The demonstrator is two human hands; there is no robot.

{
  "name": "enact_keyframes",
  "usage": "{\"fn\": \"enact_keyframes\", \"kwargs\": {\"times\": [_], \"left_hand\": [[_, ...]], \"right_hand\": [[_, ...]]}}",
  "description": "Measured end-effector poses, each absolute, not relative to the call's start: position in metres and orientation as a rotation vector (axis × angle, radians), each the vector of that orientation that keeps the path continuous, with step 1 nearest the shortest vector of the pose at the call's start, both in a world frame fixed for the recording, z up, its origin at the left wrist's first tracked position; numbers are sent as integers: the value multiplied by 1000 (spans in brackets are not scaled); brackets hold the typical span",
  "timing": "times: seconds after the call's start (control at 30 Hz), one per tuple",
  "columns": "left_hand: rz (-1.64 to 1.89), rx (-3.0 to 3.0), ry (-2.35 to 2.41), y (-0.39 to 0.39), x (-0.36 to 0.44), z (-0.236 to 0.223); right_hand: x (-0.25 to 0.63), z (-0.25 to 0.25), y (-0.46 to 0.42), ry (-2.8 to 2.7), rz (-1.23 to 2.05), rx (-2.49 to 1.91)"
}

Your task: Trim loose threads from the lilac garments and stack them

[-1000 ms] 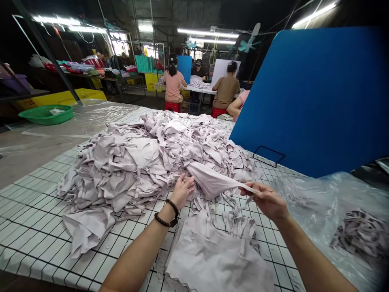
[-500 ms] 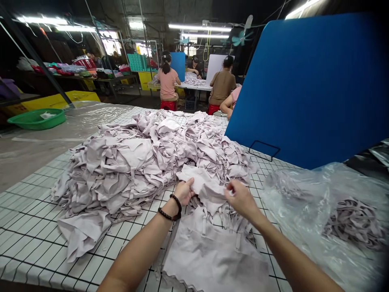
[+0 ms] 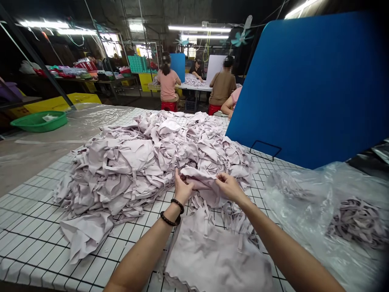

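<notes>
A pale lilac-grey garment (image 3: 203, 184) is stretched between my two hands, just in front of a big heap of similar garments (image 3: 130, 158). My left hand (image 3: 183, 190) grips its left end, with the thumb on the near side and a finger pointing up. The right edge is pinched by my right hand (image 3: 228, 186), fingertips pressed together. Below them, close to me, lies a flat stack of garments (image 3: 217, 255) with narrow straps at its upper edge. Loose strips of fabric (image 3: 232, 217) lie under the held piece.
A tall blue board (image 3: 310, 89) with a black wire stand (image 3: 265, 150) rises at the right. Clear plastic (image 3: 299, 211) with a bundle of straps (image 3: 357, 223) lies before it. A green basin (image 3: 39, 121) is at the left. People work at a table (image 3: 194, 87) behind.
My right hand has moved left and up and now pinches the garment's edge. The garment's upper edge has been folded over or opened between the hands. My left hand has shifted slightly.
</notes>
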State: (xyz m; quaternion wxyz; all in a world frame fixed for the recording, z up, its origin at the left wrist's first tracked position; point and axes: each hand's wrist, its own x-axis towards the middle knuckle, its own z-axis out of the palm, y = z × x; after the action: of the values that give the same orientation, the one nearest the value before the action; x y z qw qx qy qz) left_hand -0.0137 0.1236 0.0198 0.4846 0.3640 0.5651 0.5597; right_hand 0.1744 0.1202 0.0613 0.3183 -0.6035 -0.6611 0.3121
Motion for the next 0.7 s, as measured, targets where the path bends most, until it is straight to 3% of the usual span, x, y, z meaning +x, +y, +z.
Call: {"fn": "enact_keyframes", "kwargs": {"times": [0.1,0.23,0.53,0.7], "left_hand": [[1422,1419,1718,121,-7,18],[1087,1817,1871,124,-7,28],[1132,1769,1429,171,-13,91],[1158,1782,1435,194,-7,123]], "right_hand": [[181,64,125,-1672,879,-1568],[183,63,130,-1671,841,-1506],[191,66,117,-2534,-17,-1438],[205,59,109,-2750,-117,-1572]]}}
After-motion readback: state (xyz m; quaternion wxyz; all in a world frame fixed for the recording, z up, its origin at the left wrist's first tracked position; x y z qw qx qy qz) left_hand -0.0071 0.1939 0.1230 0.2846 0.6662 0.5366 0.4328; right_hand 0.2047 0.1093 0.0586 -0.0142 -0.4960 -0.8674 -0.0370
